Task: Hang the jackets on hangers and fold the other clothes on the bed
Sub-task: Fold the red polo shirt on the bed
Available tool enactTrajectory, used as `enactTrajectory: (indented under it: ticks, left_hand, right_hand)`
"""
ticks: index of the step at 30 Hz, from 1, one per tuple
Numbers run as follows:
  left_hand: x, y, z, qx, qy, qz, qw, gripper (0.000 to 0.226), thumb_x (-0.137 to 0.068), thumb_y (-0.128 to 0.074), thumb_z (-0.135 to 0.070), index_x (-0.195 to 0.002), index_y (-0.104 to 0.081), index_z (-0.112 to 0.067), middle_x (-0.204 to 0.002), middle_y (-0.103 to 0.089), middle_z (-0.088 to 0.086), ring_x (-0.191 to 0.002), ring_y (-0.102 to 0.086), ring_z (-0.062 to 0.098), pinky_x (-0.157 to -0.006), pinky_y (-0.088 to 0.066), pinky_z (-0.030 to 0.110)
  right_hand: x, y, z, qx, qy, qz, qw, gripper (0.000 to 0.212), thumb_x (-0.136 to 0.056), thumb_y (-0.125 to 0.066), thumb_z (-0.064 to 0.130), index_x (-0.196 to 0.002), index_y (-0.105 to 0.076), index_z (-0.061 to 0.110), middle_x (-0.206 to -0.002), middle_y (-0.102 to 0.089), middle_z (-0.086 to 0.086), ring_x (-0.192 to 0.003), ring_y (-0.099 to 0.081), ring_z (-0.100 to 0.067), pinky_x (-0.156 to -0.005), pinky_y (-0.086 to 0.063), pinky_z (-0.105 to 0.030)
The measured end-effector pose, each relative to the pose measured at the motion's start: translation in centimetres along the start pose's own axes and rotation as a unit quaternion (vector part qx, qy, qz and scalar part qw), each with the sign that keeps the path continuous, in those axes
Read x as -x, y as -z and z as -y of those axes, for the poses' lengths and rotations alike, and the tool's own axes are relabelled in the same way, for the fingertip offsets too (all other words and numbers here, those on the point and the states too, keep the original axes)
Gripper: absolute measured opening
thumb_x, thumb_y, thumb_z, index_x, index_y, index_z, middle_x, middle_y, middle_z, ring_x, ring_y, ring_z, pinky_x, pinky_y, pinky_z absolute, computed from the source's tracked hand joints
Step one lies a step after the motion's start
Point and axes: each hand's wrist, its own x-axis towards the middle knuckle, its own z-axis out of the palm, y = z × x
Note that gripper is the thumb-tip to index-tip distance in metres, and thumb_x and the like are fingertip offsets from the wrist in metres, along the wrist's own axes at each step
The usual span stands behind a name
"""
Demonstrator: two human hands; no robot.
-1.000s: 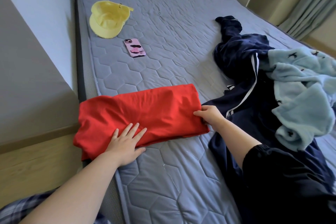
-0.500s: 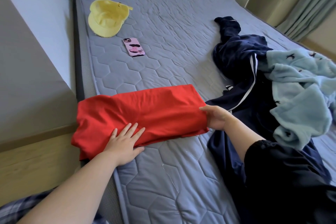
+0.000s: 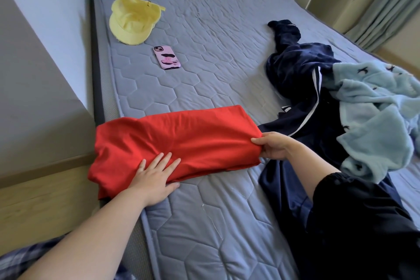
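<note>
Red garment (image 3: pixel 181 141): smooth knit folded into a long band, lying at the near-left edge of the quilted, hexagon-stitched bed (image 3: pixel 216 57). Its long axis runs 9 to 3 o'clock, and the 9 o'clock end overhangs. Left hand (image 3: pixel 152 177) presses flat on it, fingers (image 3: pixel 167 159) straight; right hand (image 3: pixel 275 145) pinches the 3 o'clock end. At 3 o'clock, crumpled navy jacket (image 3: pixel 300 75) partly under pale-blue fleece (image 3: pixel 375 120). At 11 o'clock, yellow cap (image 3: pixel 134 20) and pink phone (image 3: pixel 167 57).

A yellow cap (image 3: pixel 134 21) lies beside a pink phone (image 3: pixel 167 57).
</note>
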Motion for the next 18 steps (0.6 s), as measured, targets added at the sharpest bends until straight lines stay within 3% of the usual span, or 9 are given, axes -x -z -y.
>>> enactTrajectory:
  ticks: [3, 5, 6, 8, 10, 13, 15, 16, 18]
  left_hand:
    - [-0.1, 0.0, 0.0, -0.002, 0.0, 0.001, 1.0, 0.071, -0.094, -0.03, -0.062, -0.149, 0.009, -0.042, -0.16, 0.014, -0.011, -0.146, 0.015, 0.011, -0.117, 0.002, 0.05]
    - [-0.1, 0.1, 0.0, -0.003, 0.001, 0.003, 1.0, 0.071, -0.094, -0.031, -0.062, -0.149, 0.009, -0.042, -0.16, 0.014, -0.011, -0.146, 0.015, 0.011, -0.117, 0.002, 0.05]
    - [-0.1, 0.2, -0.1, -0.004, 0.002, 0.004, 1.0, 0.071, -0.094, -0.031, -0.062, -0.15, 0.009, -0.042, -0.16, 0.014, -0.011, -0.146, 0.015, 0.011, -0.117, 0.001, 0.05]
    - [0.1, 0.2, -0.2, -0.012, 0.001, 0.001, 1.0, 0.071, -0.094, -0.032, -0.06, -0.15, 0.009, -0.041, -0.16, 0.014, -0.01, -0.147, 0.014, 0.011, -0.117, 0.0, 0.05]
    - [0.4, 0.2, -0.3, -0.037, -0.003, -0.022, 0.999, 0.071, -0.096, -0.036, -0.052, -0.15, 0.009, -0.04, -0.161, 0.011, -0.008, -0.147, 0.011, 0.013, -0.117, -0.004, 0.049]
    - [0.7, 0.3, -0.4, -0.089, -0.005, -0.06, 0.994, 0.077, -0.095, -0.043, -0.028, -0.151, 0.01, -0.037, -0.161, 0.007, -0.004, -0.148, 0.005, 0.016, -0.116, -0.014, 0.049]
    - [0.7, 0.3, -0.6, -0.107, -0.001, -0.067, 0.992, 0.085, -0.092, -0.043, -0.009, -0.151, 0.012, -0.035, -0.161, 0.008, -0.002, -0.148, 0.003, 0.018, -0.115, -0.018, 0.049]
    - [0.7, 0.4, -0.8, -0.112, 0.001, -0.065, 0.992, 0.086, -0.091, -0.042, -0.003, -0.151, 0.012, -0.034, -0.161, 0.008, -0.001, -0.149, 0.002, 0.019, -0.115, -0.02, 0.049]
    - [0.7, 0.7, -1.2, -0.114, 0.009, -0.059, 0.992, 0.085, -0.092, -0.04, 0.002, -0.151, 0.01, -0.034, -0.161, 0.007, 0.0, -0.149, 0.001, 0.022, -0.114, -0.022, 0.051]
  right_hand:
    - [0.0, 0.1, 0.0, -0.045, 0.043, -0.045, 0.997, 0.018, -0.092, -0.053, -0.006, -0.103, -0.061, 0.006, -0.088, -0.065, -0.008, -0.064, -0.068, -0.013, -0.056, -0.058, -0.026]
    - [-0.4, -0.4, -0.3, 0.036, 0.099, -0.139, 0.985, 0.015, -0.088, -0.062, -0.002, -0.098, -0.061, 0.009, -0.084, -0.062, -0.008, -0.058, -0.063, -0.013, -0.053, -0.055, -0.025]
    - [-0.7, -0.7, -0.6, 0.126, 0.128, -0.19, 0.965, 0.014, -0.085, -0.068, 0.004, -0.095, -0.061, 0.011, -0.083, -0.06, -0.007, -0.06, -0.06, -0.014, -0.053, -0.052, -0.027]
    - [-1.3, -1.1, -1.7, 0.339, 0.152, -0.259, 0.892, 0.028, -0.08, -0.077, 0.021, -0.098, -0.058, 0.012, -0.086, -0.057, -0.003, -0.074, -0.056, -0.018, -0.064, -0.043, -0.029]
    - [-1.5, -1.6, -3.0, 0.413, 0.148, -0.303, 0.846, 0.039, -0.083, -0.071, 0.037, -0.107, -0.053, 0.011, -0.094, -0.056, -0.002, -0.09, -0.055, -0.024, -0.073, -0.038, -0.03]
    - [-1.3, -2.6, -4.3, 0.271, 0.144, -0.377, 0.874, 0.038, -0.092, -0.054, 0.043, -0.105, -0.053, 0.008, -0.1, -0.062, -0.011, -0.105, -0.058, -0.033, -0.079, -0.039, -0.033]
    - [-1.4, -3.4, -5.0, 0.246, 0.097, -0.378, 0.888, 0.048, -0.092, -0.053, 0.044, -0.112, -0.057, 0.001, -0.108, -0.064, -0.017, -0.108, -0.058, -0.035, -0.084, -0.041, -0.034]
    - [-1.2, -3.7, -5.2, 0.255, 0.065, -0.356, 0.897, 0.053, -0.091, -0.055, 0.045, -0.115, -0.057, -0.002, -0.108, -0.064, -0.018, -0.102, -0.06, -0.035, -0.081, -0.044, -0.034]
    - [-0.6, -3.9, -4.9, 0.201, 0.015, -0.292, 0.935, 0.049, -0.087, -0.063, 0.045, -0.109, -0.059, 0.001, -0.09, -0.063, -0.015, -0.072, -0.06, -0.028, -0.06, -0.045, -0.03]
